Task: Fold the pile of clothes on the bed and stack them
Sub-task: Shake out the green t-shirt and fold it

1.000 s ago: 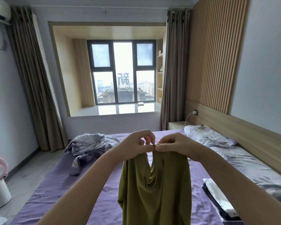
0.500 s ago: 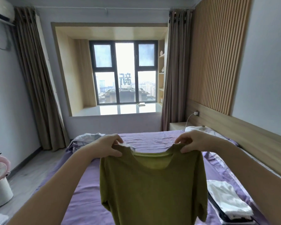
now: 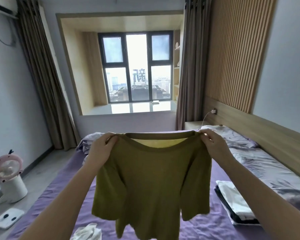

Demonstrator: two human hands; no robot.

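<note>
An olive-green T-shirt [image 3: 154,184] hangs spread out in front of me above the purple bed [image 3: 62,187]. My left hand [image 3: 100,151] pinches its left shoulder. My right hand [image 3: 215,146] pinches its right shoulder. The neckline is stretched between both hands and the sleeves hang down at the sides. A folded stack of white and dark clothes [image 3: 235,205] lies on the bed to the right. A crumpled grey garment [image 3: 88,141] lies at the bed's far left, partly hidden by the shirt. A white crumpled piece [image 3: 87,232] shows at the near edge.
Pillows and a grey patterned duvet [image 3: 260,161] run along the wooden headboard on the right. On the floor to the left stand a pink-and-white fan [image 3: 9,177] and a white scale [image 3: 8,219]. Curtains and a bay window are behind the bed.
My hands have moved apart from a pinch at the middle to the shirt's shoulders, which spreads the shirt out flat. The shirt is held a little higher and wider than half a second ago.
</note>
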